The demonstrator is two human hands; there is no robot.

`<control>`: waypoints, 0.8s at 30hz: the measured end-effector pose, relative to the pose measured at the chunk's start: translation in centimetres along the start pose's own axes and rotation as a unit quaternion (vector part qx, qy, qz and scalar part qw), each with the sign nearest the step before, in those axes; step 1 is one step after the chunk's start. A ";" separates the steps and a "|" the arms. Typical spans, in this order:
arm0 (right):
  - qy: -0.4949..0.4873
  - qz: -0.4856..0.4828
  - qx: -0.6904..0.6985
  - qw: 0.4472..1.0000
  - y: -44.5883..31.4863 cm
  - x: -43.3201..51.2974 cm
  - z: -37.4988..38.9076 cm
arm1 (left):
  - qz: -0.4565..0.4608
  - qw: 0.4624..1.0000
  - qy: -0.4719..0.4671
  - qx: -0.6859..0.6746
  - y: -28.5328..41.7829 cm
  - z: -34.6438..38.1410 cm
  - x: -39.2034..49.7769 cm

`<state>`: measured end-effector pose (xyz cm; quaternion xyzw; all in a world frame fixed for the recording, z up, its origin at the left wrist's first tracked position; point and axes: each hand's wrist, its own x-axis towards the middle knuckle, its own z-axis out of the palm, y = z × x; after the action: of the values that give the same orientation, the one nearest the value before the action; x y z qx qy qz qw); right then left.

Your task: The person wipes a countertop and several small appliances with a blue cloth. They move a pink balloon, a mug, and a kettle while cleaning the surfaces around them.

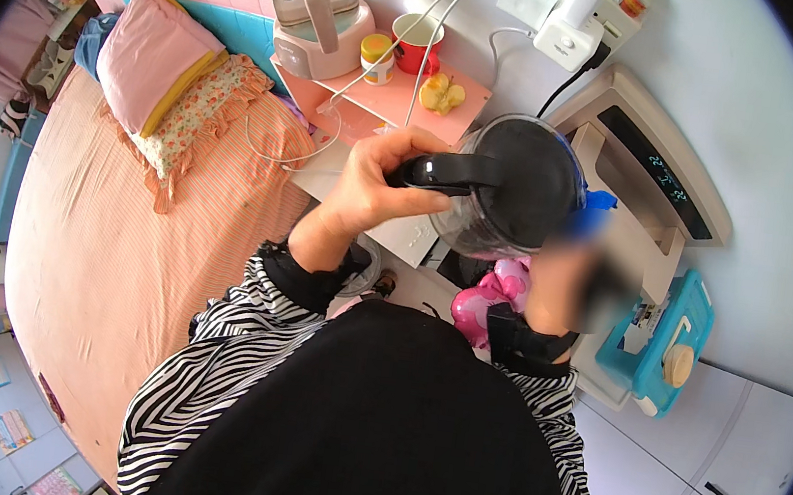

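Note:
A clear pitcher with a black lid [532, 182] is held up in front of me. My left hand [383, 183] grips its black handle, fingers and thumb wrapped round it. Against the pitcher's right side is my right hand [562, 279], partly blurred, with a blue cloth or similar soft thing [599, 202] at its fingers. Whether that hand also bears the pitcher's weight is unclear. Behind the pitcher stands a beige appliance with a lit display [654, 171]. Pink shiny balloons [482, 302] show below, between my arms.
A pink bedside table [456, 125] bears an electric kettle [320, 23], a yellow-lidded jar [376, 59], a red mug [418, 42] and a bitten apple [442, 94]. White cables hang across it. A bed [165, 256] lies left; a teal-lidded box [663, 347] stands right on a white cabinet.

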<state>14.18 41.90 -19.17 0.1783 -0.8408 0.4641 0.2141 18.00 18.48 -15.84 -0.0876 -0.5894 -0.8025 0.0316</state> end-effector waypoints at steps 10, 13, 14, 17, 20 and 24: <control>-0.155 -0.018 0.141 0.978 0.2 0.9 -2.7 | 0.240 0.920 0.098 0.295 -2.0 -2.1 1.9; -0.227 0.081 0.261 0.935 -1.2 0.1 -1.6 | 0.229 0.927 0.098 0.280 -3.3 -2.2 2.7; -0.248 0.036 0.215 0.944 -1.9 -0.2 -1.4 | 0.196 0.959 0.057 0.196 -3.9 -1.9 3.0; -0.307 0.228 0.337 0.860 -3.3 0.9 -0.7 | 0.128 0.985 -0.069 0.092 -5.2 -1.4 3.6; -0.165 0.314 0.371 0.858 -4.6 2.6 -0.8 | 0.094 0.994 -0.055 -0.018 -6.2 -0.7 3.8; -0.336 0.077 0.338 0.876 -5.6 4.1 -0.5 | 0.005 0.993 -0.098 0.071 -6.3 0.2 3.5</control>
<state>13.64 39.06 -12.87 0.3198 -0.6653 0.6469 -0.1911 13.63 20.73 -21.11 -0.1669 -0.6448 -0.7457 -0.0160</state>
